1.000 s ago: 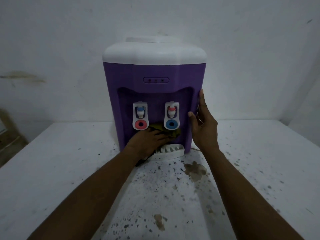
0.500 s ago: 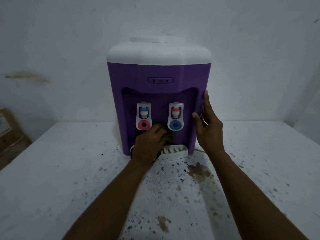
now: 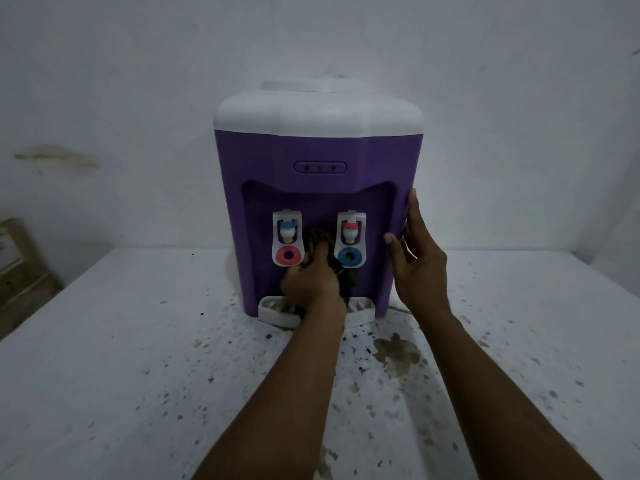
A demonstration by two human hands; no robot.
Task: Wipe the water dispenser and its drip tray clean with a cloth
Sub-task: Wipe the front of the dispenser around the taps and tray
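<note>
Left hand grips soft, limp dark olive cloth inside the recess of the purple plastic water dispenser with white lid, at 12 o'clock on the speckled white table. Right hand, fingers straight, presses its 3 o'clock side. White slotted drip tray sits at its 6 o'clock. Dispenser probably light and slidey, so brace the side.

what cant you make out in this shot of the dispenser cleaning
Head view only:
- Middle of the drip tray: covered by the left hand and its forearm.
- Most of the cloth: bunched under that hand.
- Indicator panel: lights too small and dark to read.
- Brown box: cut off by the left edge.
- Sides and back of the water dispenser: face away from the camera.
</note>
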